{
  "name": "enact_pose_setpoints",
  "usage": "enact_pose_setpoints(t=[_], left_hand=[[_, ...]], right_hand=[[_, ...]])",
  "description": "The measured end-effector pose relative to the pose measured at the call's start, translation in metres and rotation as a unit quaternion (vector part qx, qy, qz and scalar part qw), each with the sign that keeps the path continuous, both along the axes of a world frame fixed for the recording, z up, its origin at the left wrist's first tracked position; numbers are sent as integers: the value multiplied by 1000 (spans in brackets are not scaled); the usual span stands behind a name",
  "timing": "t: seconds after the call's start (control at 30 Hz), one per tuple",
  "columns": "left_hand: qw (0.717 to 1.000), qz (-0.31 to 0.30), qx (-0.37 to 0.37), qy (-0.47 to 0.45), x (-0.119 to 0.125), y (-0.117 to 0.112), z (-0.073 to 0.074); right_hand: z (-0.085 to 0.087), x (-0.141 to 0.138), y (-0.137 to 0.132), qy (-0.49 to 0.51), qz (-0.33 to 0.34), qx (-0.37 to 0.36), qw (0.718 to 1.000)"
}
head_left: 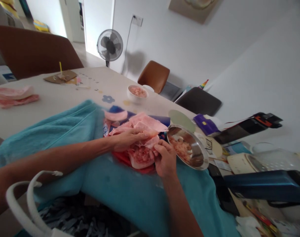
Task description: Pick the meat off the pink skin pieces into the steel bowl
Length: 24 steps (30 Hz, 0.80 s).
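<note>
My left hand [126,138] rests on a pile of pink peel pieces [145,126], fingers curled over them. My right hand [164,158] is closed around the edge of a pink-fleshed fruit piece [140,157] that lies on a red board [122,158]. Both sit on a teal towel [73,128] spread over the table. Just right of my right hand is a steel bowl [196,158] holding pink fruit bits.
A white bowl of pink pieces [137,92] stands farther back on the table [53,95]. Clutter of boxes and containers [251,154] fills the right side. Pink scraps [14,94] lie at far left. Brown chairs [153,75] and a fan [110,45] stand behind.
</note>
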State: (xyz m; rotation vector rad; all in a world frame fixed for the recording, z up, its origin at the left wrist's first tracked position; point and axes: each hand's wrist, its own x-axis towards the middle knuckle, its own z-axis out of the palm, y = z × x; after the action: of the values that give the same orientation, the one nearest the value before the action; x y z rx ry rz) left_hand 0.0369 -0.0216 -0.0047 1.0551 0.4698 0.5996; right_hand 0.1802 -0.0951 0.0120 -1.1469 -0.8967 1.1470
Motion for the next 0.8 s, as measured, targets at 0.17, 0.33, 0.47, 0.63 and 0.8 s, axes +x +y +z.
enact_pose_setpoints(t=[0.17,0.33,0.47,0.63,0.8], left_hand=[[999,-15,-32,-16,0,2,1],[998,10,-52,-19,1,2,4],[999,4,-40,-23,1,3,6],[999,-6,-51,-19,0,3,7],[999,-1,-50,-13,-1,2,6]], right_hand=[[-9,3,1,-85,-69,8,994],[-15,7,3,-122,-135,45,982],[-15,10,4,-112,-142,60,982],[-14,8,5,-114,-155,68,979],[-4,11,2,-156,-193,82,965]])
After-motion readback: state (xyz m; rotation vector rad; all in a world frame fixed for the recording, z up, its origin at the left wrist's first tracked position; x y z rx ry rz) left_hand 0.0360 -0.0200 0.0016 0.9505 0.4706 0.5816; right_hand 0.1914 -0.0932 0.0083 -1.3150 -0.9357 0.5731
